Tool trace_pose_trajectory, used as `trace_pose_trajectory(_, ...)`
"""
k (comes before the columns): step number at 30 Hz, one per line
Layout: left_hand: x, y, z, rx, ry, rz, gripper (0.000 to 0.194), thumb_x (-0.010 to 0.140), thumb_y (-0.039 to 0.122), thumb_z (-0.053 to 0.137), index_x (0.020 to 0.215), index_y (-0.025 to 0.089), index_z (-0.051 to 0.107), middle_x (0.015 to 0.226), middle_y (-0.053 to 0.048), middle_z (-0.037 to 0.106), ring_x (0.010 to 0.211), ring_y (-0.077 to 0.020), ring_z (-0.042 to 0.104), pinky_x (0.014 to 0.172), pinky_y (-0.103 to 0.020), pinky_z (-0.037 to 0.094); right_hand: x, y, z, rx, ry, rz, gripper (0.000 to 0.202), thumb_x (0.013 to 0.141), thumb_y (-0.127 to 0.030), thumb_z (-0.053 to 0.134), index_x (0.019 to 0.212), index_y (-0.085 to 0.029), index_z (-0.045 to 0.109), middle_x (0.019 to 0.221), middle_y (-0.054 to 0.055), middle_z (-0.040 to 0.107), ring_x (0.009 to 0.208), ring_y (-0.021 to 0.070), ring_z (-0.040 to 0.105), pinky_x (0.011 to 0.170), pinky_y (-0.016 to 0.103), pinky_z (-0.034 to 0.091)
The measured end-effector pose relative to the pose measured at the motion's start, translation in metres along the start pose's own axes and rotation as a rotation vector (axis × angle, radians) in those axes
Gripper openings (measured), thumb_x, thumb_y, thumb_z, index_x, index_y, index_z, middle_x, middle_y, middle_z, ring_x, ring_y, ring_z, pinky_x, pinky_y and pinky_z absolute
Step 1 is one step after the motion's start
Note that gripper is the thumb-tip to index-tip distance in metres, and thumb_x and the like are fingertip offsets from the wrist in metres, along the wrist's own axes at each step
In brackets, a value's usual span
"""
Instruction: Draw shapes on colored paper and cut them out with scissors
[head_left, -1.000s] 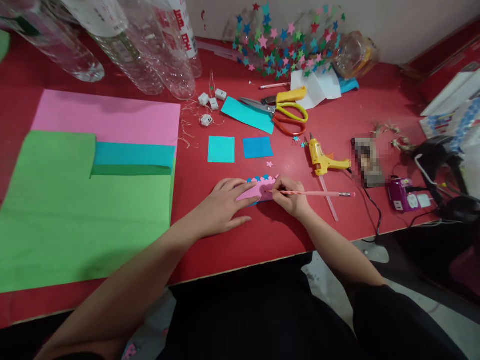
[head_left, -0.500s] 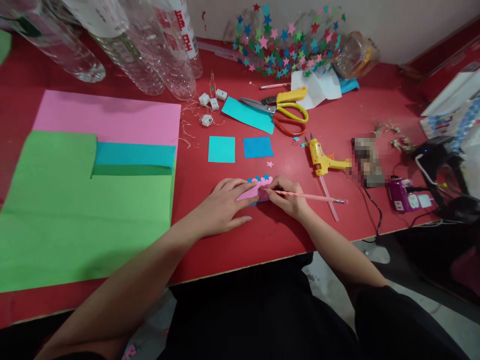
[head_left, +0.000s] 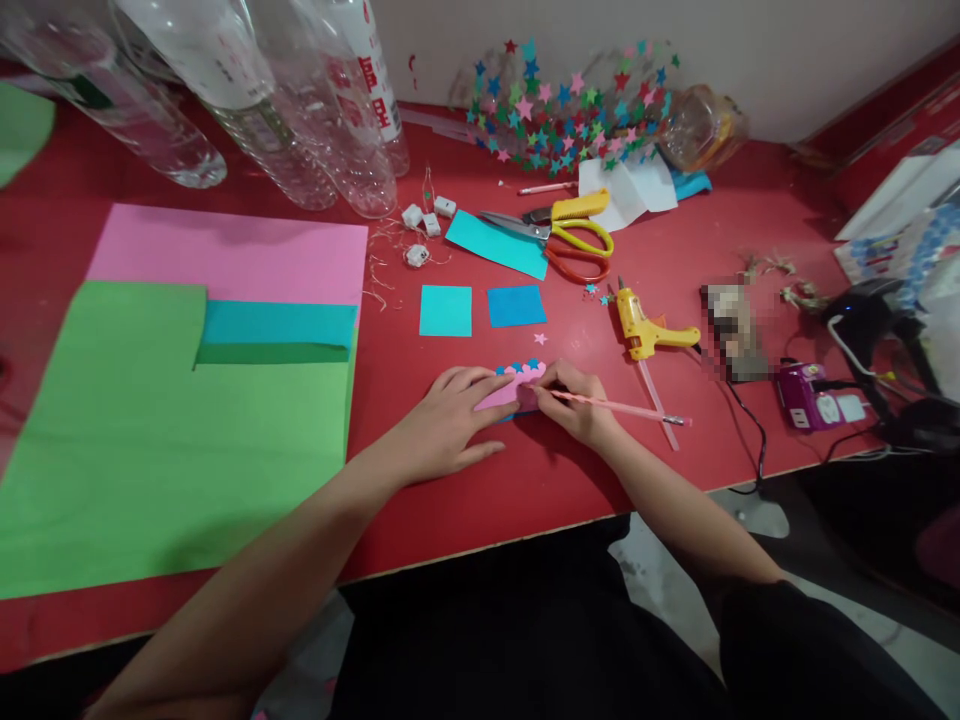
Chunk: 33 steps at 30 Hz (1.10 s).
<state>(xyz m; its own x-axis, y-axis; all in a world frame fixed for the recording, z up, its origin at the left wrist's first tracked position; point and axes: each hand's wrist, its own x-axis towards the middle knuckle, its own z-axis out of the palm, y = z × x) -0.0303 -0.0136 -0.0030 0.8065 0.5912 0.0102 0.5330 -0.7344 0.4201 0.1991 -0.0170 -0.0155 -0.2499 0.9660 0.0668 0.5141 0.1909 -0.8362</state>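
My left hand (head_left: 454,415) lies with fingers spread over the left part of a small pink foam piece (head_left: 496,397), pressing it to the table. Blue and pink scalloped or star-like shapes (head_left: 517,369) line its top edge, and a blue layer shows beneath its lower edge. In my right hand (head_left: 574,405) is a pink pencil (head_left: 630,407), its tip at the pink piece's right part and its eraser end pointing right. A small pink star (head_left: 541,339) lies just above. Two blue rectangles, one light (head_left: 445,310) and one darker (head_left: 517,306), sit farther back.
Scissors (head_left: 577,240) and a yellow cutter (head_left: 579,205) lie behind on a turquoise strip. A yellow glue gun (head_left: 645,325) rests to the right, near a purple power adapter (head_left: 802,395). Green sheets (head_left: 180,450) cover the left; plastic bottles (head_left: 300,110) and a star-covered bottle (head_left: 562,110) stand behind.
The whole view has shifted slightly, so things appear a little lower. My hands keep their places on the pink piece, and the pencil stays in my right hand.
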Motion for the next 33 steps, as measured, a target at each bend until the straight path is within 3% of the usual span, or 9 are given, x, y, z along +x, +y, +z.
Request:
trace_pose_trajectory(15,0.0000,-0.0005,0.0011,-0.010,0.020,-0.001,0.047,0.092,0.046,0.050,0.135,0.026,0.053,0.148,-0.011,0.042,0.129,-0.0311,0.037,0.105,-0.052,0.032,-0.0022,-0.0021,0.0003,-0.082,0.147,0.105,0.015,0.075,-0.028,0.053,0.064,-0.022,0.046,0.054,-0.004,0.051,0.047,0.0087,0.041,0.047,0.021,0.031)
trace_pose_trajectory(23,0.0000,-0.0008,0.0001,0.001,0.008,0.004,0.048,0.092,0.046,0.051,0.136,0.026,0.052,0.147,-0.011,0.042,0.129,-0.0313,0.036,0.105,-0.051,0.032,-0.0014,-0.0048,0.0001,-0.125,0.072,0.125,0.015,0.075,-0.028,0.053,0.063,-0.022,0.046,0.055,-0.003,0.053,0.049,0.0097,0.046,0.050,0.022,0.035)
trace_pose_trajectory(33,-0.0014,-0.0011,0.0028,-0.031,0.027,0.002,0.049,0.091,0.043,0.053,0.137,0.026,0.050,0.151,-0.010,0.039,0.131,-0.0304,0.035,0.107,-0.050,0.030,-0.0040,0.0011,0.0016,-0.175,-0.011,0.039,0.013,0.075,-0.024,0.054,0.063,-0.021,0.049,0.060,-0.001,0.059,0.055,0.0111,0.051,0.054,0.022,0.037)
